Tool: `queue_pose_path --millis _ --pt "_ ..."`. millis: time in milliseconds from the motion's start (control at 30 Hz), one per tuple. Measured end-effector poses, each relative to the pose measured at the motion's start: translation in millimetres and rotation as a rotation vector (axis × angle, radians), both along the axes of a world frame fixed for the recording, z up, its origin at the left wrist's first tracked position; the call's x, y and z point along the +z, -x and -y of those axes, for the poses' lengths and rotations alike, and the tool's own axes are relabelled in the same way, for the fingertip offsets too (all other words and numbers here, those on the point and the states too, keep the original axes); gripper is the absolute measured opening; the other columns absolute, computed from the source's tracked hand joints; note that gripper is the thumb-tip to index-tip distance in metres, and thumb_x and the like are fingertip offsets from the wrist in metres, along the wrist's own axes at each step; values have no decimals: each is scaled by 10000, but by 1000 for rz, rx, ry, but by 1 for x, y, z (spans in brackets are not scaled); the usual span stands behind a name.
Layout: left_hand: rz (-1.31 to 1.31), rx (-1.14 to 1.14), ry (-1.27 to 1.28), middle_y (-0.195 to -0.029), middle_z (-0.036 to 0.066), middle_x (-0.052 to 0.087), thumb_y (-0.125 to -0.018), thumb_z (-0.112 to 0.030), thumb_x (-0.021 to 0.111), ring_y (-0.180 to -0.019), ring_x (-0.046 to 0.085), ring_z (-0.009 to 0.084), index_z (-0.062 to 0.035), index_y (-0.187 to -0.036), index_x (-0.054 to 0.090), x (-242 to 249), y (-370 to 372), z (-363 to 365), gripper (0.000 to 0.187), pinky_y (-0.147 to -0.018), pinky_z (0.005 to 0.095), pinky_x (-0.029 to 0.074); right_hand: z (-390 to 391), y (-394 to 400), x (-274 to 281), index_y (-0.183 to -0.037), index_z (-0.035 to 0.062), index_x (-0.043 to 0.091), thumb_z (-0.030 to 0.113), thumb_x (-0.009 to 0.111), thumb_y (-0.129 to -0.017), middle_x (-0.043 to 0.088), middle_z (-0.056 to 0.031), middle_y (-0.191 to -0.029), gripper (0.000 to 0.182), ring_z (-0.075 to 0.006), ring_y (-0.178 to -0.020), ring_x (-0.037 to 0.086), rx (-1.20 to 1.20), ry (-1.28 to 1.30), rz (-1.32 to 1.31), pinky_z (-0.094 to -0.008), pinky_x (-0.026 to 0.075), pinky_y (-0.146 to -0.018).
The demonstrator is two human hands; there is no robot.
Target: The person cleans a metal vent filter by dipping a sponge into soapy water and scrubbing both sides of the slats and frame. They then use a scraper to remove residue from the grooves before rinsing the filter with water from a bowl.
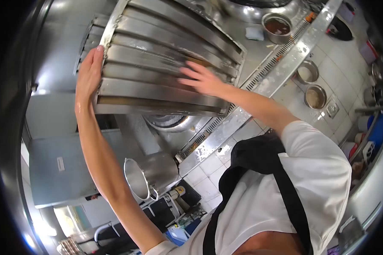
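Observation:
A large stainless-steel baffle grease filter point(140, 70) with wet, shiny slats is held up at a tilt over the cooking range. My left hand point(88, 74) grips its left edge, thumb along the frame and fingers partly out of sight behind it. Against the slats, right of the middle, is my right hand point(204, 80), its fingers spread and smeared by motion. Whether its fingertips press on the metal is hard to tell. A brownish patch shows on the slats beside those fingers.
Below the filter runs the steel range point(259, 80) with a slotted drain channel. A pot of dark liquid point(277, 27) and a folded cloth point(254, 33) sit there. Two small pots point(315, 97) stand on the tiled floor. A tall stockpot point(151, 175) is at lower left.

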State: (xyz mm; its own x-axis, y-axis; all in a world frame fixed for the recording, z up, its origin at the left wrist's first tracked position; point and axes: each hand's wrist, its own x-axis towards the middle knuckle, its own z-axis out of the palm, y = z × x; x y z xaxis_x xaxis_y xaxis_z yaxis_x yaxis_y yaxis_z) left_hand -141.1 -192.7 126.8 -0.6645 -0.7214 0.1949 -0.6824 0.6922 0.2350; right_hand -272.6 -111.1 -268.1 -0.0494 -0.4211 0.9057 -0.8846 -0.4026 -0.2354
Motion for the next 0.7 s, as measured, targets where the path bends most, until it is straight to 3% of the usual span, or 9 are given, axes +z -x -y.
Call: queue_pose_path --millis 67,100,133,233,367,433,467,633,700 --pt "-8 -32 21 -1078 122 690 -1042 -469 477 -1019 606 211 -11 -1233 635 1 -7 10 521 -950 320 441 -46 28 -57 -1447 260 524 -9 673 -709 291 -31 -1638 799 -337 -1496 294 113 -324 -69 -387 432 -1145" --pt "-11 -15 25 -1078 122 690 -1042 -469 477 -1019 606 211 -11 -1233 635 -2 -11 17 521 -950 320 441 -59 36 -69 -1445 222 528 -52 655 -690 304 -74 -1629 813 -316 -1482 329 122 -423 -70 -383 426 -1150" --pt "-16 -11 48 -1071 129 694 -1035 -480 485 -1013 613 219 -12 -1234 638 -4 -11 23 531 -941 326 448 -73 39 -59 -1447 133 513 -48 651 -740 378 -134 -1583 743 -323 -1449 386 213 -320 77 -408 404 -1166" --pt "-39 -7 38 -1062 141 701 -1022 -507 501 -999 626 232 -11 -1232 644 -2 -9 28 557 -921 336 463 -85 -16 2 -1483 63 454 -143 530 -863 410 -173 -1554 657 -350 -1428 411 271 -49 256 -403 389 -1173" --pt "-14 -74 -4 -1059 142 701 -1015 -503 519 -999 627 219 18 -1193 653 -9 -9 33 567 -915 330 460 -36 -113 91 -1513 33 394 57 584 -977 405 -192 -1554 569 -350 -1451 378 425 58 583 -444 310 -1202" --pt "-44 -107 44 -1055 136 698 -1017 -487 522 -977 626 216 23 -1173 655 -6 -7 24 549 -906 327 461 -29 -131 101 -1497 40 421 96 615 -964 391 -177 -1567 570 -342 -1458 366 298 134 534 -462 302 -1195" --pt "-3 -86 48 -1068 120 699 -1006 -475 547 -967 624 203 9 -1179 657 -4 -8 30 526 -904 320 462 -31 -127 96 -1520 49 378 191 642 -962 337 -168 -1600 634 -345 -1484 315 437 98 627 -510 230 -1211" --pt "-29 -20 -77 -1051 112 697 -959 -501 613 -936 621 185 17 -1186 652 -4 -1 9 567 -887 318 470 -69 -83 35 -1591 75 195 425 702 -910 131 -213 -1658 919 -356 -1550 71 98 -339 548 -629 60 -1196" --pt "-26 -11 -102 -1042 110 697 -943 -511 633 -927 620 178 26 -1183 650 -3 0 9 588 -879 317 473 -78 -87 9 -1594 83 184 384 702 -903 102 -205 -1664 915 -365 -1537 144 83 -383 445 -606 121 -1209"
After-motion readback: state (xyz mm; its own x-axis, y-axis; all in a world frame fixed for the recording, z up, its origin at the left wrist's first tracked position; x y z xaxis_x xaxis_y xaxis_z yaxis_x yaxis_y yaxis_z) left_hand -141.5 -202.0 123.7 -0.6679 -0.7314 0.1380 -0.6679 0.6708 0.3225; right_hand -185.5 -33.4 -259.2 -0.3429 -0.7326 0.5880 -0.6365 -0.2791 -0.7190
